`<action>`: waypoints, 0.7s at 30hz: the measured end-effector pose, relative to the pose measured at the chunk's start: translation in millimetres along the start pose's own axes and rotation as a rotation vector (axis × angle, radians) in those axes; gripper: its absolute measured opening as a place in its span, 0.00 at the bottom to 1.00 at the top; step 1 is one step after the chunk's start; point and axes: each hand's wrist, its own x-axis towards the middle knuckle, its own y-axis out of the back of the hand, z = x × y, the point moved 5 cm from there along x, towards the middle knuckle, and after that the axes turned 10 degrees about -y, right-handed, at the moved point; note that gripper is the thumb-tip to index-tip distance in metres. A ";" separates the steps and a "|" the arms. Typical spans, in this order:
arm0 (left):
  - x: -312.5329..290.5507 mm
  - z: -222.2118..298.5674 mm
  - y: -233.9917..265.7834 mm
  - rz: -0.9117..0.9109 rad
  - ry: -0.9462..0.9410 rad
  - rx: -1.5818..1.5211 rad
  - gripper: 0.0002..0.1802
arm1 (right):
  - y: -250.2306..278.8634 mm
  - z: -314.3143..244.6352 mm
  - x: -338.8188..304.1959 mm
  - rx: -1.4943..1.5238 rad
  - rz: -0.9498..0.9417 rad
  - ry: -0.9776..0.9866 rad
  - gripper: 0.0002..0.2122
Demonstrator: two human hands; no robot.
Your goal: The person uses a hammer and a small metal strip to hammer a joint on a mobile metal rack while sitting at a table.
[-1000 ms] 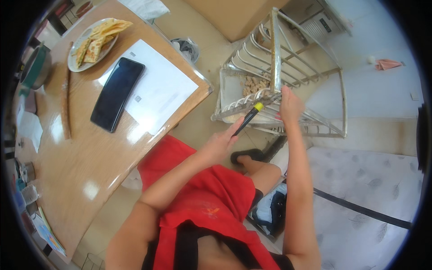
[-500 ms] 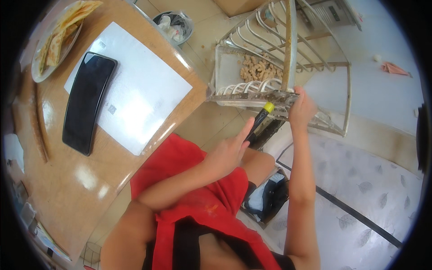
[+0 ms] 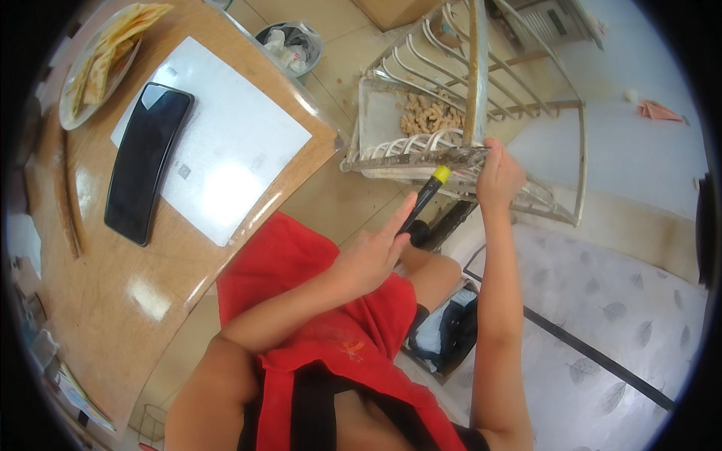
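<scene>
My left hand [image 3: 368, 259] is closed around a slim black-handled tool [image 3: 426, 201] with a yellow end. My index finger lies stretched along its handle, and the yellow end is close to the lower rail of a worn white metal rack [image 3: 421, 159]. The tool's other end is hidden by my hand, so its kind cannot be told. My right hand [image 3: 500, 179] grips the same rail just right of the rack's upright post, fingers wrapped over the edge. Inside the rack, beyond the rail, lies a heap of ginger-like pieces [image 3: 430, 116].
The wooden table [image 3: 113, 323] on the left holds a black phone [image 3: 149, 165], a white sheet [image 3: 233, 143] and a plate [image 3: 68, 119] of flatbread pieces. A lined bin [image 3: 316, 56] stands behind it. To the right is a leaf-patterned surface [image 3: 602, 323]. A red apron [image 3: 301, 278] covers my lap.
The whole view has shifted slightly. Both hands keep nearly the same places on the tool and the rail.
</scene>
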 end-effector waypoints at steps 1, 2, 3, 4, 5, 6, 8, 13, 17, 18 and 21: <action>0.5 2.6 1.9 -0.047 0.062 0.032 0.35 | 0.1 0.1 -0.1 -0.012 -0.002 0.006 0.18; 1.1 2.0 1.1 -0.007 0.005 0.058 0.35 | 0.0 0.2 -0.3 -0.023 -0.005 0.012 0.18; 1.1 -1.9 -2.4 0.033 -0.052 0.083 0.35 | -0.1 -0.1 -0.1 -0.033 -0.007 0.018 0.18; 1.3 -2.9 -3.3 0.075 -0.107 0.108 0.35 | 0.1 -1.1 -0.1 -0.033 -0.008 0.018 0.18; 2.6 -3.5 -4.6 0.088 -0.133 0.108 0.36 | 0.4 -2.4 -0.2 -0.033 -0.008 0.018 0.18; 4.7 -2.2 -5.5 0.102 -0.159 0.109 0.36 | 0.1 -3.7 0.5 -0.032 -0.009 0.019 0.18; 10.1 1.2 -6.2 0.105 -0.177 0.078 0.37 | -3.0 7.0 -0.8 -0.099 -0.024 0.006 0.18; 31.6 -1.0 2.7 0.131 -0.209 0.032 0.38 | -7.6 6.2 2.2 0.004 -0.008 -0.004 0.18; 53.5 -3.2 11.6 0.128 -0.181 0.099 0.38 | -10.1 12.7 5.4 0.027 -0.013 -0.001 0.17; 59.3 -1.6 17.6 0.121 -0.179 0.130 0.38 | -10.3 13.0 5.7 0.032 -0.017 0.006 0.17; 81.2 -4.2 30.2 0.156 -0.245 0.168 0.38 | -11.0 13.4 7.2 0.031 -0.024 -0.011 0.17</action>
